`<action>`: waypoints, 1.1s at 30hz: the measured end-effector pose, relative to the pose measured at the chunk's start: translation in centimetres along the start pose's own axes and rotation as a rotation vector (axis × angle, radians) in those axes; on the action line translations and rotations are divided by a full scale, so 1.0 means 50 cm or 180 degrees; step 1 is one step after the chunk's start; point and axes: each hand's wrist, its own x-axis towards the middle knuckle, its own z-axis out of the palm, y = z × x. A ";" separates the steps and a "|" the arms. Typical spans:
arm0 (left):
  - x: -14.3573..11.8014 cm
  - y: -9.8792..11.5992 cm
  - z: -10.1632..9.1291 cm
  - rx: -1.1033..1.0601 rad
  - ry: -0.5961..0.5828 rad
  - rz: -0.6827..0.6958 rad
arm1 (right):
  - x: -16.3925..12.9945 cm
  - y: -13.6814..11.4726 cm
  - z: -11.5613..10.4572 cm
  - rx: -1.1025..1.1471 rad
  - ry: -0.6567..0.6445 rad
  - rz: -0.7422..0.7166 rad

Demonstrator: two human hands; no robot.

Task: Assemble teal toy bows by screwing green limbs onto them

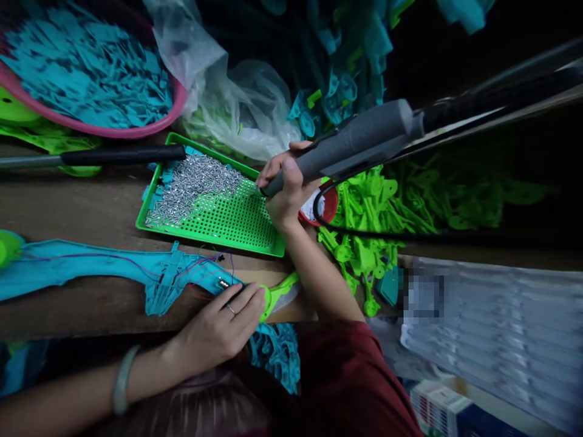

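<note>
My right hand (289,191) is closed around a grey electric screwdriver (355,142), its tip end pointing down and left over a green perforated tray (228,227). Silver screws (200,182) lie heaped at the left of that tray. At the front edge of the bench, my left hand (223,325) is closed over the right end of a long blue plastic shell (100,258). Thin red and blue wires run along the shell, with a small metal part (223,283) near my fingers. A bright green piece (273,297) sits at that end, partly hidden by my hand.
A pink basin (177,100) of blue parts stands at the back left, beside a clear plastic bag (259,103). A black-handled rod (122,155) reaches over the tray. Right of my arm lie a red bowl (330,203), green parts (364,224) and stacked clear trays (492,328). The screwdriver's black cable (373,233) loops nearby.
</note>
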 end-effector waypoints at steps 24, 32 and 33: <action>-0.004 0.005 -0.002 -0.0026 0.0023 -0.0159 | -0.010 -0.022 0.003 -0.0303 0.0380 -0.0314; -0.007 0.002 0.004 -0.0154 0.0036 -0.0201 | -0.011 0.013 -0.010 -0.0869 0.0181 -0.0374; -0.007 0.002 0.004 -0.0167 0.0039 -0.0198 | -0.011 0.013 -0.010 -0.0833 0.0175 -0.0380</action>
